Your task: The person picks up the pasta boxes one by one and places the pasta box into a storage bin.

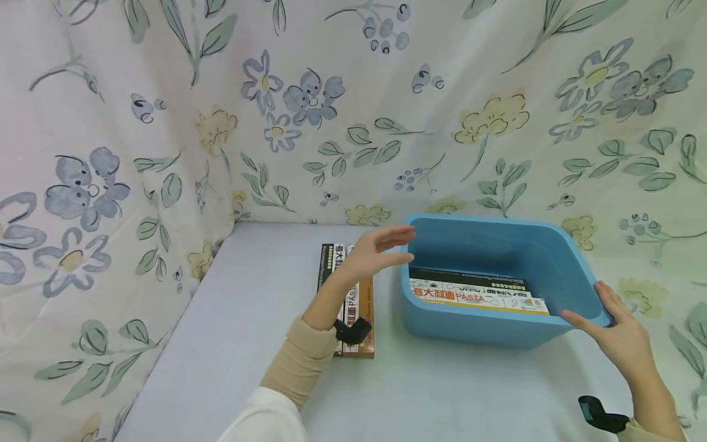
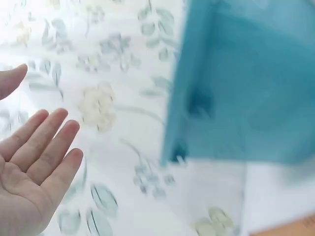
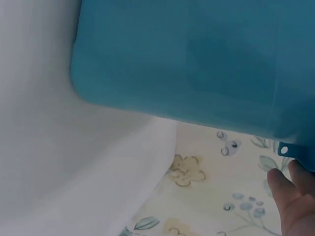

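A blue plastic bin (image 1: pixel 475 325) stands on the table, its far side near the curtain. Inside it lie pasta boxes (image 1: pixel 480 297), black-and-white and white-orange faces showing. My right hand (image 1: pixel 624 337) grips the bin's right rim, thumb on top and fingers outside; in the right wrist view its fingers (image 3: pixel 279 189) are at the tab below the rim. My left hand (image 1: pixel 378 253) is held in the air just left of the bin, fingers straight and holding nothing. In the left wrist view a gap shows between that hand (image 2: pixel 34 177) and the bin (image 2: pixel 246 98).
Under my left forearm, pasta boxes (image 1: pixel 367 307) with black and brown edges lie side by side on the white table (image 1: pixel 243 294), partly hidden by the arm. A floral curtain (image 1: pixel 342 123) hangs behind and along both sides.
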`<state>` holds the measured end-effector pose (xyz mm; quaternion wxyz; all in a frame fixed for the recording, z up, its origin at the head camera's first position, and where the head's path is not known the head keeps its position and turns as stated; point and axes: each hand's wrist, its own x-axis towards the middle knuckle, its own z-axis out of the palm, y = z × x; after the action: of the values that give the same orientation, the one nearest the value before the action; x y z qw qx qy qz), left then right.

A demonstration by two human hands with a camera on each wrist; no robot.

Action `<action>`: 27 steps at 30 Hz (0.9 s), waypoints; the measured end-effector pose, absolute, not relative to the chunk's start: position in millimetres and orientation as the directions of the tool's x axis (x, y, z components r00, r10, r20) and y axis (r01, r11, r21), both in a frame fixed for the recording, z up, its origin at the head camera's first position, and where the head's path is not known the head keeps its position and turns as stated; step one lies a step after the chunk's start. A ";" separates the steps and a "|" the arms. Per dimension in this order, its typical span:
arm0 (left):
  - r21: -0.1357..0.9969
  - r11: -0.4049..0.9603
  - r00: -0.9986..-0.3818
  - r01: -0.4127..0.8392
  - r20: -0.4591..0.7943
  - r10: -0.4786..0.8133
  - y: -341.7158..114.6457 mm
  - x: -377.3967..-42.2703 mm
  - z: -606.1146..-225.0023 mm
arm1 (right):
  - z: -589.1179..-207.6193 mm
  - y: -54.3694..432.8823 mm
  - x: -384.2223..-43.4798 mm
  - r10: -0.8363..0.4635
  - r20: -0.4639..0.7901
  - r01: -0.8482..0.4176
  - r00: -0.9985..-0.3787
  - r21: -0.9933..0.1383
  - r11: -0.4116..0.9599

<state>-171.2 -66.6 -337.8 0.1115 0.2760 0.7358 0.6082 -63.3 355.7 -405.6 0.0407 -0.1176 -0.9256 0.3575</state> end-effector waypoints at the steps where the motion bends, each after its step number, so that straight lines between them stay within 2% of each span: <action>1: 0.953 0.127 -0.845 0.274 0.176 0.504 -76.5 -168.2 -344.5 | -405.6 356.6 -63.4 0.245 -0.009 0.188 -0.969 -0.670 0.718; 5: 0.950 0.216 -0.918 0.227 0.134 0.374 -114.0 -157.1 -377.4 | -405.7 359.7 -65.3 0.224 0.004 0.166 -0.975 -0.659 0.734; 10: 0.950 0.287 -0.975 0.124 0.062 0.213 -150.1 -142.5 -416.5 | -409.2 361.1 -67.8 0.190 0.019 0.130 -0.982 -0.665 0.735; 17: 0.878 0.474 -0.998 -0.065 -0.052 -0.041 -178.6 -115.9 -469.1 | -415.2 362.3 -69.7 0.141 0.068 0.061 -0.988 -0.661 0.748; 21: 0.852 0.508 -0.992 -0.128 -0.102 -0.078 -181.3 -101.3 -490.0 | -417.6 361.2 -69.5 0.140 0.101 0.041 -0.985 -0.653 0.756; 27: 0.833 0.535 -0.989 -0.137 -0.141 -0.033 -176.0 -92.3 -514.8 | -418.9 358.8 -69.4 0.178 0.100 0.069 -0.979 -0.660 0.748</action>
<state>-92.3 -176.0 -514.8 0.0543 -0.0484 0.8745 0.4795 -69.4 358.8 -418.9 0.0784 -0.0663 -0.9315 0.3489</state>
